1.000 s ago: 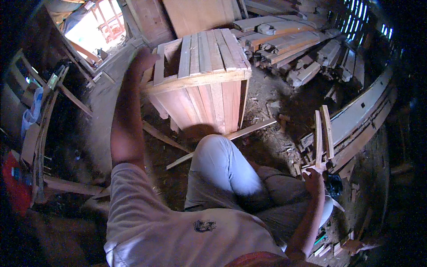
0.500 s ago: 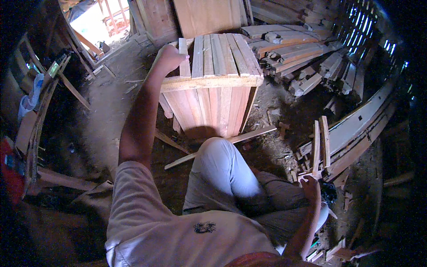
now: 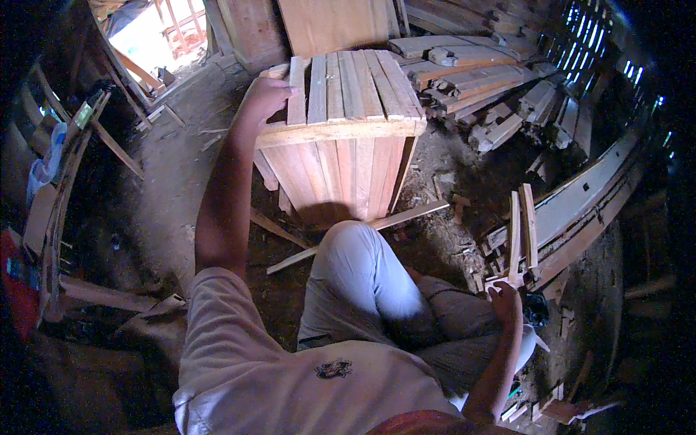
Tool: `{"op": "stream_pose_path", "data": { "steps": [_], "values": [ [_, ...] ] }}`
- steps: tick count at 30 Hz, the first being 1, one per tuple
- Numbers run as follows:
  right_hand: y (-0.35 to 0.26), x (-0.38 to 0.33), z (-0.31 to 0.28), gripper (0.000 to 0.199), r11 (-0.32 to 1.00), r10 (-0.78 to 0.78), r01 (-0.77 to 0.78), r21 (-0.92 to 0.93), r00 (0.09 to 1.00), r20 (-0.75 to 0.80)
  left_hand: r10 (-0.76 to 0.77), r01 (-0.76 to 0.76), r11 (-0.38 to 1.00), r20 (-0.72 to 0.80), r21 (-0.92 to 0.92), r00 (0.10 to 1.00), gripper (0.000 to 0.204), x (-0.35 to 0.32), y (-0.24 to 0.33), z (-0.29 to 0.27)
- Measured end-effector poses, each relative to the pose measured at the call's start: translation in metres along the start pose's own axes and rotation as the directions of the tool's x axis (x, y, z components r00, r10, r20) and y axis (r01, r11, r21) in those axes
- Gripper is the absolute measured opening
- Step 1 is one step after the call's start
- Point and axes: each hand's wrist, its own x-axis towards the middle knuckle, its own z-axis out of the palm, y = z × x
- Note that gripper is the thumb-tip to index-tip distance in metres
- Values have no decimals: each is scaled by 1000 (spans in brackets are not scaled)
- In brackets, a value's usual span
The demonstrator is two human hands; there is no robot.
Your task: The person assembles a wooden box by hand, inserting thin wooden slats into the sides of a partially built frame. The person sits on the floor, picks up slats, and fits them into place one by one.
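My left hand [image 3: 271, 99] is at the left side of the top of a wooden crate [image 3: 344, 129] built of pale boards. Its fingers are closed against the edge of the leftmost long slat [image 3: 296, 90], which lies on the top beside several others. A dark gap shows between that slat and its neighbour. Low on the right, my right hand [image 3: 507, 301] is closed beside my bent leg. A small pale thing [image 3: 497, 283] shows at its fingertips, too small to name. Two narrow wooden strips [image 3: 515, 235] stand up just beyond that hand.
Stacked planks [image 3: 478, 76] fill the back right. A long pale board [image 3: 591, 190] lies along the right side. A loose stick [image 3: 409, 216] crosses the ground before the crate. Wooden framing [image 3: 65, 181] runs down the left, and a bright opening [image 3: 170, 32] lies behind.
My left hand has sunk slightly and flattened beside the leftmost slat, so a board end behind it now shows. The right hand stays almost where it was. The whole view has shifted a little.
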Motion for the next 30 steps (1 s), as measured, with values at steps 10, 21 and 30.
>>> {"op": "stream_pose_path", "data": {
  "steps": [10, 21, 30],
  "values": [
    [46, 10, 18, 36, 980, -78, 83, 179, 996, -36, -49, 45, 998, 91, 44, 995, 37, -1, 5, 7],
    [3, -17, 0, 45, 984, -13, 19, 179, 999, -37, 86, -101, 985, 110, 141, 990, 30, -2, 5, 1],
    [13, 23, 9, 56, 991, -87, 110, -75, 964, 250, -65, 73, 995, 124, -61, 990, 36, 44, -45, -43]
  ]
}}
